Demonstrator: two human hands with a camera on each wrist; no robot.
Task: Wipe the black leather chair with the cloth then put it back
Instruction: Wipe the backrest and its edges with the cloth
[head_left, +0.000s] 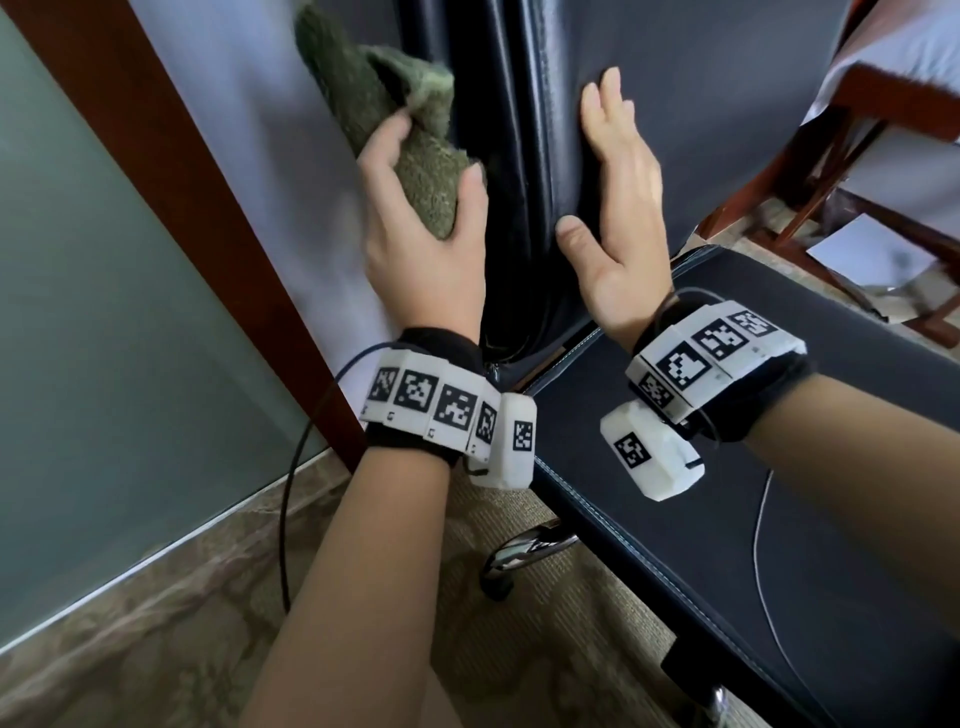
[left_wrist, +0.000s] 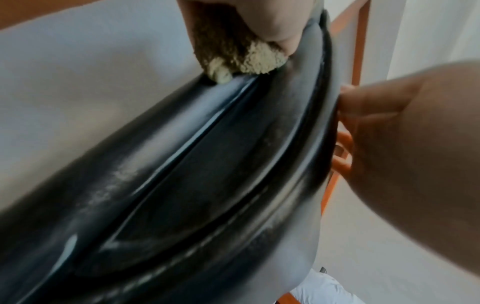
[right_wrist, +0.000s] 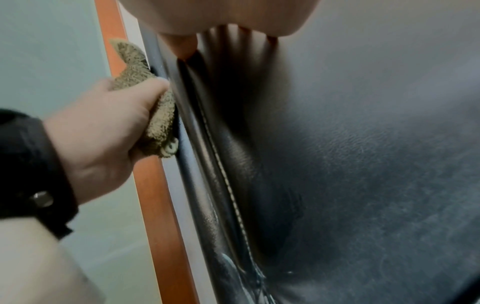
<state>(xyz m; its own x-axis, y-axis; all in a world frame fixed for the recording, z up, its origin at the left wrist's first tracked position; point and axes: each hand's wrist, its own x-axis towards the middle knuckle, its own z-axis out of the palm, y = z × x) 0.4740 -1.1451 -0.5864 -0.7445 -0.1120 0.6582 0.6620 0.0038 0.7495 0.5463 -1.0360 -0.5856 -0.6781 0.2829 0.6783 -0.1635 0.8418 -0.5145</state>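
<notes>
The black leather chair (head_left: 727, 130) fills the upper middle and right of the head view, with its backrest upright and its seat (head_left: 779, 493) below. My left hand (head_left: 415, 208) grips a bunched olive-green cloth (head_left: 384, 119) and holds it against the backrest's left side edge (head_left: 498, 156). In the left wrist view the cloth (left_wrist: 233, 53) touches the glossy black edge (left_wrist: 207, 164). My right hand (head_left: 618, 208) lies flat with straight fingers on the backrest front. The right wrist view shows the cloth (right_wrist: 155, 115), the left hand (right_wrist: 103, 127) and the stitched seam (right_wrist: 228, 185).
A brown wooden frame (head_left: 182, 208) with a frosted glass panel (head_left: 78, 338) stands at the left, close behind the chair. A wooden chair (head_left: 857, 156) stands at the right. Patterned carpet (head_left: 156, 623) lies below, with a chrome chair leg (head_left: 524, 551) near the seat.
</notes>
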